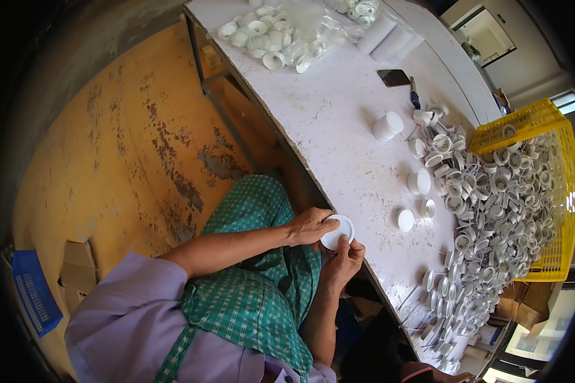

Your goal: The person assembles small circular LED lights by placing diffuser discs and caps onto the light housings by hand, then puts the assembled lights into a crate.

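Near the table's front edge, both my hands hold one white round disc (342,231) with a raised rim, which looks like a lamp cover. My left hand (312,226) grips its left side, thumb on the face. From below, my right hand (345,260) pinches the lower edge, its thumb also on the face. The fingers behind the disc are partly hidden. To the right on the table stand a white round piece (405,220) and a small open ring-like cup (428,208). Beyond them are a short stack of white discs (419,182) and a taller stack (388,126).
A large heap of small white round fittings with wires (492,210) spills from a yellow plastic crate (559,255). Farther along the table lie a phone (394,78), a blue-handled tool (414,96) and bagged white cups (271,38). Another person's hand (453,376) shows at the bottom.
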The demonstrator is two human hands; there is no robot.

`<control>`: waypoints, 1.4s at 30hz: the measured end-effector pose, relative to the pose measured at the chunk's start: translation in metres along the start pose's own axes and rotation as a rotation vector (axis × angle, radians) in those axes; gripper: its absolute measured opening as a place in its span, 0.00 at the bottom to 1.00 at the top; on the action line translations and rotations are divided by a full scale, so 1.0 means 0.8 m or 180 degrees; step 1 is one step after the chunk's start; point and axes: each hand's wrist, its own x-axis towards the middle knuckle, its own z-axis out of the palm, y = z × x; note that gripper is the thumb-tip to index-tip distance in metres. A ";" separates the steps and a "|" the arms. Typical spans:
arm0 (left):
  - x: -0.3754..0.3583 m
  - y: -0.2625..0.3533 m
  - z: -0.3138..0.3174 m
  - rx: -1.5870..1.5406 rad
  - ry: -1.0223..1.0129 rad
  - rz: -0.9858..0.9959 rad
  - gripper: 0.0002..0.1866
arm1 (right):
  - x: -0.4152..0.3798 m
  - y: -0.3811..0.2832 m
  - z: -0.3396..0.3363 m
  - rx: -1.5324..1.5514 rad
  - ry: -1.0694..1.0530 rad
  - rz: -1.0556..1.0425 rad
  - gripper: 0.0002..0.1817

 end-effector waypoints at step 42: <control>-0.154 -0.022 -0.129 0.0024 0.1130 0.0312 0.25 | -0.068 0.037 0.143 -0.0187 -0.1803 0.0408 0.10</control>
